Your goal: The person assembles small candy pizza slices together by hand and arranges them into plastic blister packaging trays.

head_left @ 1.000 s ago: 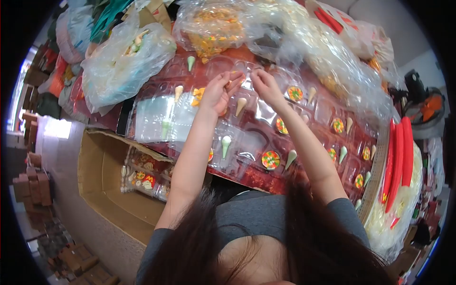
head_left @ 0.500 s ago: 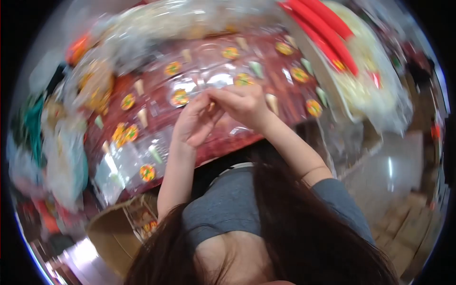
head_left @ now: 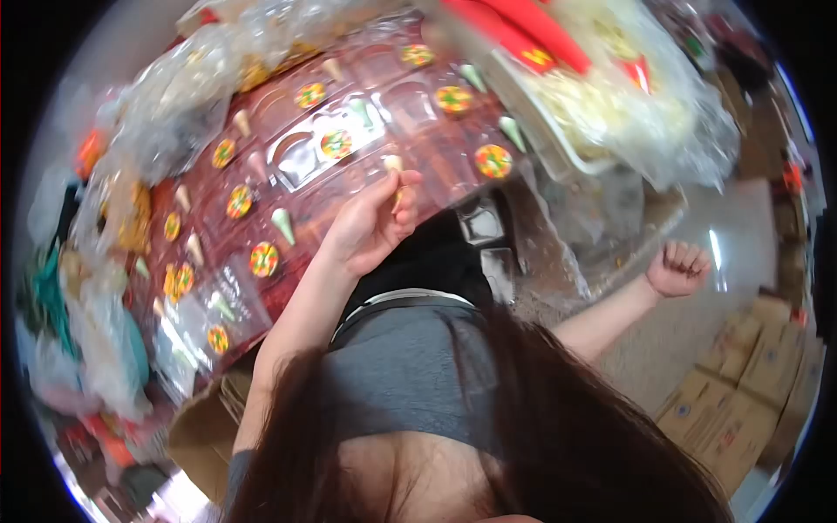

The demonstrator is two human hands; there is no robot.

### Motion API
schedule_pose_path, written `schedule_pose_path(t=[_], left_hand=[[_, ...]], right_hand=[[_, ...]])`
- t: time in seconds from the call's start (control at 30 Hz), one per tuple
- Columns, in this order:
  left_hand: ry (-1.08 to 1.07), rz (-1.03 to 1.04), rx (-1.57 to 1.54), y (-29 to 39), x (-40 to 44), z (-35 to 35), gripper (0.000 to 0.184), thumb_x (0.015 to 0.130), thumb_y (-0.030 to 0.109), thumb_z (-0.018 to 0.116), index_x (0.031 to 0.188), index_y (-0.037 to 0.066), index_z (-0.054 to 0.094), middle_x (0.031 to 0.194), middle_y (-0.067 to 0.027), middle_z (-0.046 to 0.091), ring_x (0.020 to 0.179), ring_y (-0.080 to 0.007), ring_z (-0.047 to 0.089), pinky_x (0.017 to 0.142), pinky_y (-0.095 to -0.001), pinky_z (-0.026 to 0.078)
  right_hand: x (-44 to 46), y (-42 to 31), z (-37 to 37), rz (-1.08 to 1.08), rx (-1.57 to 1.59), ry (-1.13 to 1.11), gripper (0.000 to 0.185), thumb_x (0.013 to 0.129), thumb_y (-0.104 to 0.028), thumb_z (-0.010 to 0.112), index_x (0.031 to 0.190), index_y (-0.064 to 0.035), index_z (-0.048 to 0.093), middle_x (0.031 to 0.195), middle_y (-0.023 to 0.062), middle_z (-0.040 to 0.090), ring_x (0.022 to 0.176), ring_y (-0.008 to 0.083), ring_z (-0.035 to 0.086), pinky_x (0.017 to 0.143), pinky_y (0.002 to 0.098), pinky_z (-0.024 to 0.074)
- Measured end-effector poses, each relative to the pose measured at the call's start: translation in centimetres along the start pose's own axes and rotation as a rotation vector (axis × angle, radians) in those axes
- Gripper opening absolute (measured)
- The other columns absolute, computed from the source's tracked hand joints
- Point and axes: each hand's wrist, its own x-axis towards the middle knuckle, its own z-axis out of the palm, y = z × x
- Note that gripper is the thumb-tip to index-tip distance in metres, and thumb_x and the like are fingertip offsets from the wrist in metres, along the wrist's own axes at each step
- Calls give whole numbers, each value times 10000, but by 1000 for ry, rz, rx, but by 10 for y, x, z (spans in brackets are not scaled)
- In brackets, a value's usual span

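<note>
Head view: clear trays across a reddish table, cartons on floor

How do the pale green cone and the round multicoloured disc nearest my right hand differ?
The pale green cone tapers, while the round multicoloured disc is circular. The cone is one pale colour; the disc mixes orange, yellow, red and green. Both appear to sit in clear plastic packaging.

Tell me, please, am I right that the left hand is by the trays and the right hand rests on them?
Not quite: the head view shows the right hand held out to the right, away from the trays. The left hand is by them, as you say.
</note>
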Motion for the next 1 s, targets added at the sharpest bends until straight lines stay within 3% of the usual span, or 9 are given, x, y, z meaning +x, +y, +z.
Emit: schedule_pose_path(t=[0.03,0.13,0.2,0.3,0.47,0.6,0.77,0.87,1.0], left_hand=[[42,23,28,5,-4,0,292,963,166,493,1183,-24,526,1050,-174,619,944,-234,633,863,-298,533],[178,94,114,17,-27,4,370,977,171,448,1290,-28,453,1173,-230,581,1104,-294,591,907,-309,523],[299,211,184,19,-43,21,368,966,145,456,1289,-30,452,1179,-230,581,1101,-287,597,896,-302,528],[621,373,340,22,-69,55,372,933,67,481,1289,-36,447,1198,-230,579,1092,-266,613,862,-278,540],[663,605,627,25,-142,38,428,896,-4,505,1315,-41,427,1223,-261,554,1103,-295,600,910,-302,523],[835,880,761,27,-206,24,429,877,-33,528,1298,-37,443,1218,-254,562,1074,-281,617,891,-285,523],[1125,1000,837,17,-274,18,379,873,-17,562,1243,-28,479,1218,-242,571,998,-247,645,843,-253,525],[1215,1018,837,5,-290,13,348,868,-10,583,1205,-20,497,1190,-227,588,949,-222,653,812,-235,522],[1252,1070,857,-10,-292,13,306,851,-13,618,1142,-4,522,1106,-189,633,869,-178,653,762,-206,509]], right_hand=[[-2,-8,-58,83,-8,20,135,876,-126,538,742,-140,523,648,-6,478,512,80,357,451,233,296],[-16,51,-164,355,-567,558,67,865,-106,530,801,-124,525,696,11,498,542,88,385,483,236,318],[-29,92,-199,546,-858,694,28,858,-92,525,841,-113,527,728,22,511,562,94,403,504,238,333],[-34,129,-223,703,-1121,679,59,848,-72,517,900,-97,529,776,38,530,592,102,431,536,241,356],[-4,133,-224,673,-1579,562,174,830,-38,504,999,-69,532,856,66,562,641,116,477,589,245,393],[51,109,-137,149,-1908,495,267,817,-11,494,1078,-47,535,920,88,588,681,127,513,631,249,423],[94,119,52,-340,-1644,107,384,799,23,481,1177,-20,539,1000,116,620,731,141,559,685,254,461],[58,187,163,-120,-1372,-308,455,789,44,473,1236,-4,541,1048,132,639,761,149,587,717,257,483],[-66,343,308,515,-877,-1009,433,790,4,610,1220,-38,580,1036,75,652,743,131,582,629,214,461]])
